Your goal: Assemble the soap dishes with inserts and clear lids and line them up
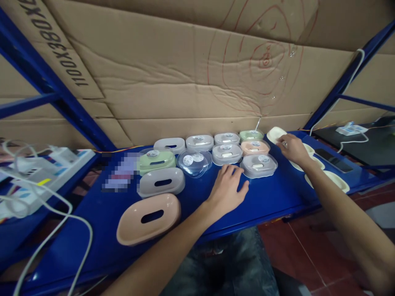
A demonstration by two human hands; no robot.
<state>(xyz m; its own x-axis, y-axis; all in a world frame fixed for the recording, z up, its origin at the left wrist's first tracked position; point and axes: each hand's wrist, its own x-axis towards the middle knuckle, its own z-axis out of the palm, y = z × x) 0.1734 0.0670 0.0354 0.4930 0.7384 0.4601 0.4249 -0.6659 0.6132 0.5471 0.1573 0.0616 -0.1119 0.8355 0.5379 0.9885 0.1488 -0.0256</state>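
My right hand (291, 147) reaches to the far right of the blue table, its fingers closed on the near edge of a cream oval dish (275, 134). More cream oval dishes (331, 181) lie beneath and beside that forearm. My left hand (226, 185) is palm down, thumb apart and fingers loosely bent, holding nothing. Just beyond its fingertips sits a grey soap box with a clear lid (227, 153); another grey lidded soap box (259, 165) is right of the thumb. Clear loose lids (195, 162) lie to the left. Behind are peach (255, 148) and green (251, 135) lidded boxes.
Slotted oval trays in peach (149, 218) and grey (162, 182), plus a green lidded box (156, 161), line the left. A phone (333, 159) lies at right. White power strips (46, 181) and cables stand left. Cardboard (160, 70) and blue frame posts (70, 98) bound the table.
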